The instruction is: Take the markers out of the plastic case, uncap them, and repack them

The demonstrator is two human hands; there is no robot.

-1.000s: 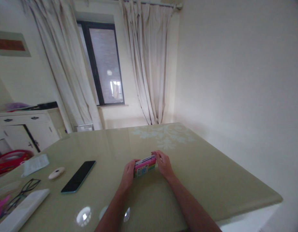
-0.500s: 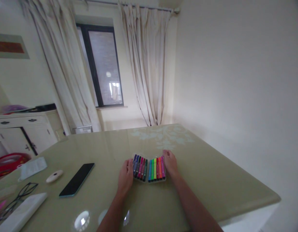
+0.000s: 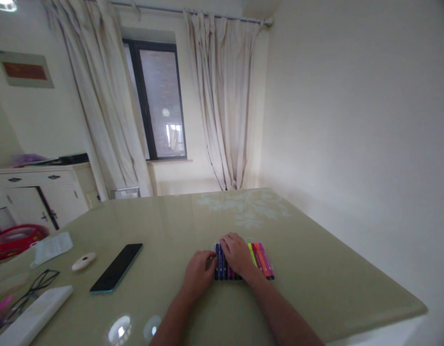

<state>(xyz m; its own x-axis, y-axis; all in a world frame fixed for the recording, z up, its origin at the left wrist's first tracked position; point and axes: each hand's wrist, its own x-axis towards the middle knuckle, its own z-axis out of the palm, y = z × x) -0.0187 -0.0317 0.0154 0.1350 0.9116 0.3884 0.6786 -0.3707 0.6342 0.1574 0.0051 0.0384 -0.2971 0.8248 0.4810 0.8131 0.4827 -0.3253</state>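
A clear plastic marker case point(image 3: 243, 280) lies flat on the table, filled with a row of coloured markers point(image 3: 260, 259). Blue and dark ones show at its left, yellow, red, orange and purple ones at its right. My left hand point(image 3: 200, 273) grips the case's left edge, thumb and fingers curled against it. Across the middle of the row lies my right hand point(image 3: 238, 253), its fingers bent together over the tops of the dark markers. It covers the middle markers, and whatever is under its fingertips is hidden.
The glossy green table point(image 3: 164, 226) has a wall along its right side. To the left lie a black phone point(image 3: 117, 267), a small pale oval object point(image 3: 84, 262), a face mask point(image 3: 53, 248), glasses point(image 3: 36, 286) and a long white box point(image 3: 36, 315).
The case was tilted, its two halves angled in a V between both hands; now it lies flat. My right hand has left its right edge and moved left over the markers.
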